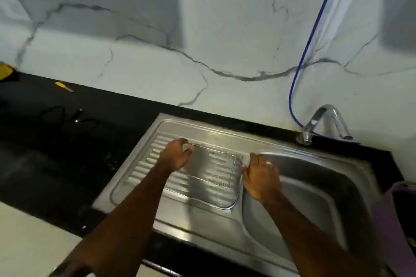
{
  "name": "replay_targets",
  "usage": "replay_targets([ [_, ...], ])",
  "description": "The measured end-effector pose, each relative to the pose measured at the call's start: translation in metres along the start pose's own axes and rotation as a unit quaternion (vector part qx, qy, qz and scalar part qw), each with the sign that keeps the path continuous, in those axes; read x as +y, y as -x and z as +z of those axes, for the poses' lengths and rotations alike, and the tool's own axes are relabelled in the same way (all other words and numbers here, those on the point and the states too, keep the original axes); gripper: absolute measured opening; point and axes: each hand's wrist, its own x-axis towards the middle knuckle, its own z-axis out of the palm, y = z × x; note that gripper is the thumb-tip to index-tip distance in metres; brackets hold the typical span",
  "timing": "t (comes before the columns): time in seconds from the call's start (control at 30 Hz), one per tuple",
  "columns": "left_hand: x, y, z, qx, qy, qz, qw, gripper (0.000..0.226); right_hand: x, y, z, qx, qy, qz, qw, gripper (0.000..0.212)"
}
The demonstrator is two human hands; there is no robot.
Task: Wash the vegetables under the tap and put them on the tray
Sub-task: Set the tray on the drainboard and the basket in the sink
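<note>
A clear glass tray [209, 195] lies on the ribbed steel drainboard [139, 171] to the left of the sink basin [315, 186]. My left hand [176, 155] grips the tray's far left corner. My right hand [260, 177] holds its right edge, at the basin's rim. The tray has nothing in it. The chrome tap [324, 122] stands behind the basin at the right, with no water running. No vegetables are clearly visible.
A purple container [396, 220] stands at the right edge beside the sink. A blue hose [308, 51] runs down the marble wall to the tap. On the black counter at the left lie a yellow-handled tool [64, 86] and dark cables [67, 117].
</note>
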Motion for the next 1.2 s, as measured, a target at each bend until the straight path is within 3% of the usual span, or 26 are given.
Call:
replay_targets([
  [0.13, -0.087, -0.015, 0.037, -0.007, 0.07, -0.118, 0.991, 0.053, 0.0, -0.002, 0.05, -0.084, -0.099, 0.096, 0.987, 0.049],
  [0.2, -0.094, -0.014, 0.04, -0.005, 0.114, -0.164, 0.98, 0.057, -0.003, -0.006, 0.066, -0.11, -0.144, 0.126, 0.975, 0.048],
  [0.3, -0.092, -0.015, 0.035, -0.02, 0.093, -0.174, 0.98, 0.048, -0.009, -0.012, 0.084, -0.124, -0.211, 0.168, 0.955, 0.047],
  [0.43, -0.098, -0.022, 0.034, -0.034, 0.138, -0.173, 0.975, 0.062, -0.017, -0.019, 0.089, -0.122, -0.279, 0.237, 0.922, 0.046],
  [0.57, -0.15, -0.049, 0.059, -0.052, 0.215, -0.2, 0.955, 0.102, -0.016, -0.026, 0.087, -0.127, -0.358, 0.305, 0.873, 0.035],
  [0.63, -0.138, -0.047, 0.055, -0.054, 0.227, -0.23, 0.945, 0.081, -0.013, -0.025, 0.086, -0.142, -0.437, 0.335, 0.822, 0.029],
  [0.7, -0.096, -0.03, 0.036, -0.049, 0.227, -0.242, 0.942, 0.042, -0.009, -0.024, 0.079, -0.152, -0.502, 0.353, 0.775, 0.024],
  [0.77, -0.072, -0.022, 0.024, -0.057, 0.259, -0.212, 0.941, 0.021, -0.005, -0.026, 0.068, -0.129, -0.545, 0.353, 0.75, 0.022],
  [0.93, -0.039, -0.015, -0.015, -0.057, 0.351, -0.084, 0.931, 0.033, 0.006, -0.039, 0.042, -0.046, -0.636, 0.304, 0.708, 0.016],
  [1.07, -0.03, -0.019, -0.041, -0.064, 0.458, -0.121, 0.878, 0.052, 0.008, -0.046, 0.016, -0.035, -0.698, 0.292, 0.653, 0.015],
  [1.13, -0.028, -0.021, -0.049, -0.06, 0.52, -0.143, 0.84, 0.053, 0.009, -0.046, 0.011, -0.049, -0.695, 0.283, 0.659, 0.011],
  [1.2, -0.029, -0.022, -0.053, -0.057, 0.521, -0.165, 0.835, 0.041, 0.011, -0.047, 0.01, -0.048, -0.674, 0.266, 0.688, 0.012],
])
